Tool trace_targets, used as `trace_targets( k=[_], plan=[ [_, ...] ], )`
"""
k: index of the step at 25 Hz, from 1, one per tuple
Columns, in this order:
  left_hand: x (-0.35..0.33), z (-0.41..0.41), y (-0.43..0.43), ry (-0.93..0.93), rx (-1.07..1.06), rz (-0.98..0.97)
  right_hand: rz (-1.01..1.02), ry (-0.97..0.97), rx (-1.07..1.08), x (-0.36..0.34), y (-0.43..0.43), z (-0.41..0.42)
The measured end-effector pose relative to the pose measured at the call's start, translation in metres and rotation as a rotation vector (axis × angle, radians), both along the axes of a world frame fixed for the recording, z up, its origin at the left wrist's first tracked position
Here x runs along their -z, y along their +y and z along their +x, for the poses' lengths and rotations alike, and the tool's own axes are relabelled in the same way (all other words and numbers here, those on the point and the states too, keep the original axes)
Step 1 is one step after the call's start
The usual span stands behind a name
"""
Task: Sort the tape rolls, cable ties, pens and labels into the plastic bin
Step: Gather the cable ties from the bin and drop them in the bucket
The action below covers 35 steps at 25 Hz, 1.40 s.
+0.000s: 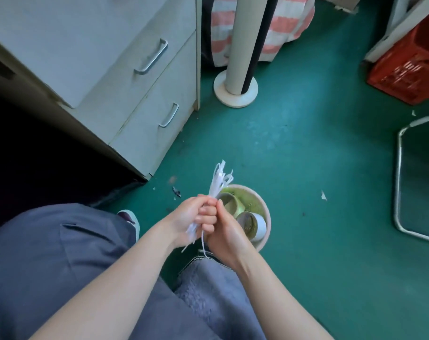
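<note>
Cable ties (pixel 217 180) before bin (pixel 260 195); drawers (pixel 144 94), perhaps crate (pixel 404 69) beyond.

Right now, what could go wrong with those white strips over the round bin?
One loose tie hangs below the bundle of white plastic cable ties and may slip onto the green floor. The left hand and right hand hold the bundle near the rim of the round pale plastic bin, so dropped ties could miss. Two tape rolls inside leave little room.

Glossy, perhaps plastic cable ties (pixel 217 179).
</note>
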<state>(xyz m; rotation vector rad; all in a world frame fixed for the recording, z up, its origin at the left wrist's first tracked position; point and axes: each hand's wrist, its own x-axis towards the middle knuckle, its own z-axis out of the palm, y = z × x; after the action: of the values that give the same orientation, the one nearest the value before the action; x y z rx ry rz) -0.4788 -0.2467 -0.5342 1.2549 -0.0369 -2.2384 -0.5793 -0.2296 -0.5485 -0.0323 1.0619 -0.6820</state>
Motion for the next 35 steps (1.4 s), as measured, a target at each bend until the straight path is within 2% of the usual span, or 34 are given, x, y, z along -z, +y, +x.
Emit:
trace_targets(
  k=[3,8,11,16,18,21,23,24,26,28,29,32,35],
  plan=[
    [0.003,0.002,-0.004,0.085,0.056,0.053,-0.015,0.051,0.048,0.001,0.001,0.002],
    [-0.001,-0.005,-0.009,0.143,0.150,0.101,-0.151,0.197,0.108,0.008,0.007,-0.007],
    [0.003,-0.011,-0.006,0.016,0.364,0.051,-0.132,0.181,0.134,0.015,0.014,-0.017],
    [0.008,-0.030,0.004,-0.188,0.560,0.012,0.016,0.223,0.155,0.026,0.018,-0.021],
    [0.014,-0.029,0.009,-0.292,0.624,-0.008,0.029,0.324,0.159,0.037,0.016,-0.026],
    [0.032,-0.017,0.011,-0.512,0.591,-0.009,-0.009,0.510,0.070,0.052,0.002,-0.041],
    [0.046,-0.008,0.008,-0.680,0.541,-0.007,-0.010,0.662,-0.111,0.061,-0.009,-0.052],
    [0.054,-0.004,0.008,-0.753,0.572,-0.028,-0.049,0.787,-0.288,0.068,-0.013,-0.057],
    [0.067,-0.001,0.013,-0.864,0.720,-0.076,-0.232,1.033,-0.809,0.085,-0.014,-0.062],
    [0.071,-0.002,0.019,-0.902,0.872,-0.106,-0.346,1.110,-1.371,0.097,-0.015,-0.057],
    [0.073,-0.003,0.021,-0.896,0.929,-0.106,-0.377,1.111,-1.560,0.100,-0.016,-0.051],
    [0.086,0.002,0.017,-0.911,0.998,-0.097,-0.413,1.090,-1.827,0.110,-0.023,-0.030],
    [0.098,0.004,0.011,-0.899,1.052,-0.057,-0.374,1.079,-1.962,0.118,-0.032,-0.012]
  ],
)
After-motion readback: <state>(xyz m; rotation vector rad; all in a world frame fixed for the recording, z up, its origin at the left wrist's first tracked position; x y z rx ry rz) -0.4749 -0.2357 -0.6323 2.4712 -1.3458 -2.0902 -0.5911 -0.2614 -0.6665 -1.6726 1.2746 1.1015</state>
